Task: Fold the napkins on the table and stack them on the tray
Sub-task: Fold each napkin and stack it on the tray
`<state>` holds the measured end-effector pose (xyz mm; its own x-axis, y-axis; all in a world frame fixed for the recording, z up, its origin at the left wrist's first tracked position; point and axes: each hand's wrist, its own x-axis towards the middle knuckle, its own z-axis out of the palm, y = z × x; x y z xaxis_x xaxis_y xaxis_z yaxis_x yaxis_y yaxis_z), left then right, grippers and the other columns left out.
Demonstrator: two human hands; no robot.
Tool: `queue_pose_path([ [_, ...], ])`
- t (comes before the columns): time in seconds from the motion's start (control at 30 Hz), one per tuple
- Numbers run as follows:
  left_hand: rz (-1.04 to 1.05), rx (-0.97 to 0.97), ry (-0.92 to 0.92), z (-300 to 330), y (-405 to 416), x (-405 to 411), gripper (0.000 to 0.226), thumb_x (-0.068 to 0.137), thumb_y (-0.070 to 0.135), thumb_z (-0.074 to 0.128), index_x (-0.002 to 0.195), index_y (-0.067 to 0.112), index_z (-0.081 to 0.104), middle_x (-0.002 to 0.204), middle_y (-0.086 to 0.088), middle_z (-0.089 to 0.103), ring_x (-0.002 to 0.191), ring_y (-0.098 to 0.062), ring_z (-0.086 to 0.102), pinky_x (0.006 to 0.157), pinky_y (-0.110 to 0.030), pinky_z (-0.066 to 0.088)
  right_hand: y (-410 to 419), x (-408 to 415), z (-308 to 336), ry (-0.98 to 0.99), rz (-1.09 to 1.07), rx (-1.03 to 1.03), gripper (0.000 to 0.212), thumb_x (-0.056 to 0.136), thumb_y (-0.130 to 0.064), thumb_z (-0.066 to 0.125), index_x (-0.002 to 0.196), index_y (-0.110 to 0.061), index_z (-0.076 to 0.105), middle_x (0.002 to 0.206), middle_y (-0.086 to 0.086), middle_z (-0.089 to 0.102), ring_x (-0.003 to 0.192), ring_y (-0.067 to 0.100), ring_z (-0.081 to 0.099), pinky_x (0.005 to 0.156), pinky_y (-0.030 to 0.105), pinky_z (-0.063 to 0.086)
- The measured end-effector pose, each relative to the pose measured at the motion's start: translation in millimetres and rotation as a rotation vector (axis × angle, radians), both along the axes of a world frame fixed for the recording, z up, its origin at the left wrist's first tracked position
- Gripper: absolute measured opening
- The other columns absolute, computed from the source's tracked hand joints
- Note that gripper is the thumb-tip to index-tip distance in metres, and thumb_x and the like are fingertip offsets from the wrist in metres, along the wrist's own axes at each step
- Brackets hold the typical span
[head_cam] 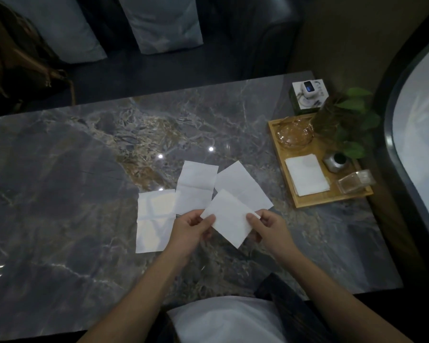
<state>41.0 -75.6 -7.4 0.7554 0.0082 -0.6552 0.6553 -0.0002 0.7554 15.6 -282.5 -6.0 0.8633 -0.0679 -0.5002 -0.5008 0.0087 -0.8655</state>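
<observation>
I have a folded napkin [229,217] pinched at opposite corners by my left hand [192,227] and right hand [270,226], lifted above the worktop [60,169] to carry it to the wooden tray [332,198], where 1 small stack [307,175] lies; 3 unfolded napkins [195,188] wait below.

No legible text anywhere.

White napkins [196,188] lie on a grey, veined marble bench [60,169]; the tray [332,201] is tan wood; green plant [352,120].
</observation>
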Motion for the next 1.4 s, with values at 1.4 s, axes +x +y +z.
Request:
queue_pose_path([
  [1.4, -0.401, 0.391, -0.315, -26.3, -207.1, 152.1, 0.017, 0.084, 0.024, 0.078, 0.098, 0.013, 0.078, 0.09, 0.002, 0.075, 0.08, -0.008, 0.068, 0.072, -0.019, 0.053, -152.9, 55.0, -9.3, 0.107, -0.568, -0.446, 0.015, 0.089, -0.019, 0.069, 0.075, -0.014, 0.067, 0.07, 0.0, 0.066, 0.062, 0.007, 0.059, 0.05, 0.005, 0.045],
])
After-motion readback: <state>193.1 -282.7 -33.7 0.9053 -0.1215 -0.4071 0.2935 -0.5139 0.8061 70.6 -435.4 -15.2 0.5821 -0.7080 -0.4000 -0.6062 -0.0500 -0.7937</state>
